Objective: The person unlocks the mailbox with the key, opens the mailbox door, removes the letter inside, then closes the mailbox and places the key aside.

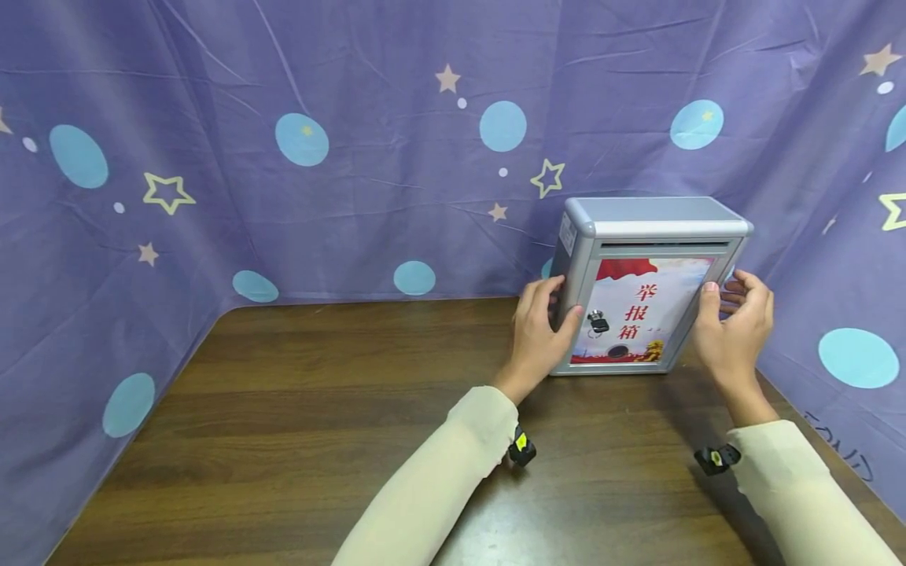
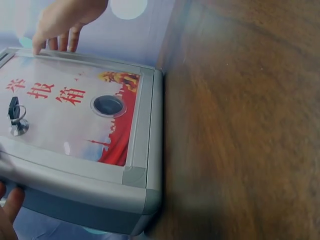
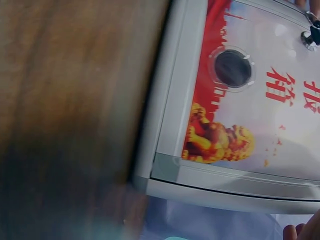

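A grey metal suggestion box point(image 1: 675, 287) with red Chinese characters on its front panel stands upright at the back right of the table. Across its upper front runs a narrow slot point(image 1: 664, 243). A key point(image 1: 598, 323) on a ring sits in the lock at the panel's left. My left hand point(image 1: 538, 326) holds the box's left side, thumb at the front edge and fingers along the side. On the opposite side my right hand point(image 1: 736, 326) grips the edge, its thumb at the front and its fingers bent behind. Low on the panel is a dark round window point(image 2: 108, 105).
Brown wood-grain table point(image 1: 297, 424) spreads to the left and front of the box. A purple curtain point(image 1: 382, 102) with stars and blue dots hangs close behind it and along both sides. Small black devices point(image 1: 522, 448) are strapped at both wrists.
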Demonstrator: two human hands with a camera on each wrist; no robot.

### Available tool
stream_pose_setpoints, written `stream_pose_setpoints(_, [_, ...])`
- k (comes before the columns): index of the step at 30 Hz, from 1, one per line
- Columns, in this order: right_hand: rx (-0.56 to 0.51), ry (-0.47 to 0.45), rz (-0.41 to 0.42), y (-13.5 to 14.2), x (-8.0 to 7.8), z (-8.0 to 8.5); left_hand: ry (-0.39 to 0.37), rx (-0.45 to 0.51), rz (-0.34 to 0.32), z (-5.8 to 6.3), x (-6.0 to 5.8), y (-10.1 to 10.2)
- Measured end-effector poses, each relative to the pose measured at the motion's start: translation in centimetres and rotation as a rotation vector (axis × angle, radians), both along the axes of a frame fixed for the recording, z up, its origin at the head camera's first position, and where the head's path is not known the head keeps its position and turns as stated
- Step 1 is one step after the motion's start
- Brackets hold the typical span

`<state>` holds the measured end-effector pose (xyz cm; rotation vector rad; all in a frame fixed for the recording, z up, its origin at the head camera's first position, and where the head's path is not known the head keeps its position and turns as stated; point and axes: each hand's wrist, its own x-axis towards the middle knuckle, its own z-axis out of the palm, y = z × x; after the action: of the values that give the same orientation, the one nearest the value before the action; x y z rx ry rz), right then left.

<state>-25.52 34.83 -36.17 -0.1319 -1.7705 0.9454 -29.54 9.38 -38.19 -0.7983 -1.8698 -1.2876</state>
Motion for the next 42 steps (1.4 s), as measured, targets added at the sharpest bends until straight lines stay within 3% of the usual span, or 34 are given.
stream_pose_setpoints(6, [0.030,-0.011,0.021,-0.1,0.0,-0.7,0.063,0.060,0.027,0.0,0.2,0.2])
stream_pose_setpoints(15, [0.028,-0.073,0.019,-0.3,0.4,-1.0,0.085,0.084,0.040,0.0,0.4,0.5])
stream_pose_setpoints(23, [-0.039,-0.178,0.098,0.0,1.1,-0.5,0.050,0.084,0.087,0.3,0.9,0.8])
stream_pose_setpoints(31, [0.010,-0.240,0.076,0.1,1.4,-0.1,0.008,0.061,0.153,0.5,1.3,1.0])
stream_pose_setpoints(42, [0.075,-0.266,0.034,0.0,1.8,0.5,0.017,0.077,0.151,0.6,1.5,1.0])
